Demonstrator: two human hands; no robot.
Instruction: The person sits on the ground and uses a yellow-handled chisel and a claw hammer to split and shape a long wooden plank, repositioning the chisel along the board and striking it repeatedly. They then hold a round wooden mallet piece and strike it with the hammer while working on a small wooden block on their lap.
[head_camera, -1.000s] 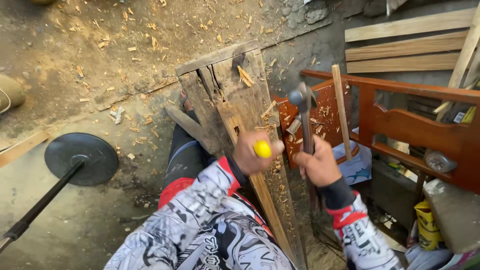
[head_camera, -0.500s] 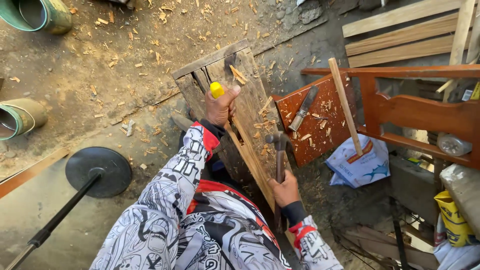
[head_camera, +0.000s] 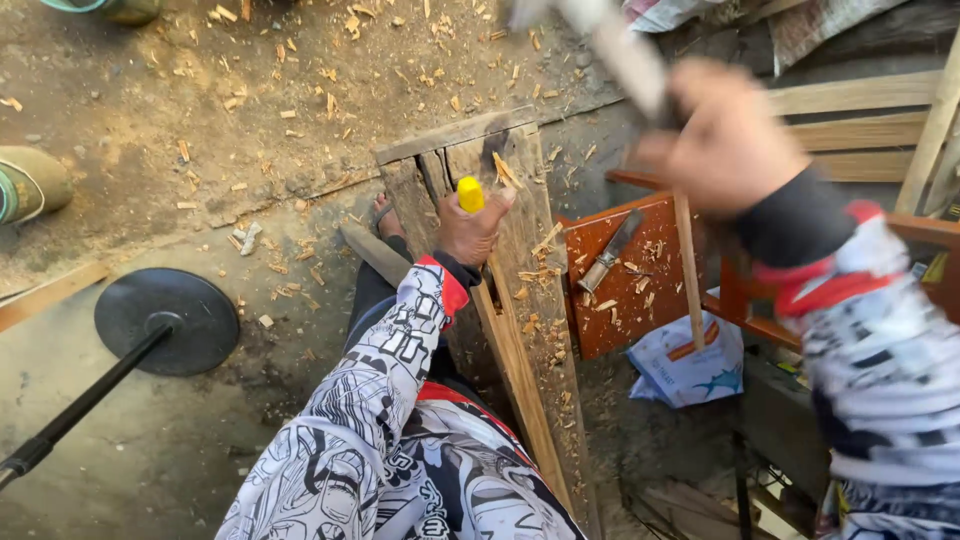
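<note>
From the head camera, a weathered grey wooden block of rough, split planks stands on a dirt floor littered with pale wood chips. A long, narrow wooden strip leans against it, its lighter face freshly cut. The left hand has its grip closed around a chisel with a yellow handle, whose rounded plastic butt sticks up above the fist; the tool stands against the strip, near the top of the block. The right hand, blurred and raised well above and to the right of the chisel, is clenched on a hammer with a pale handle. A red-brown board beside the block carries a second chisel and loose shavings. A round black disc base with a pole lies on the floor to the left.
</note>
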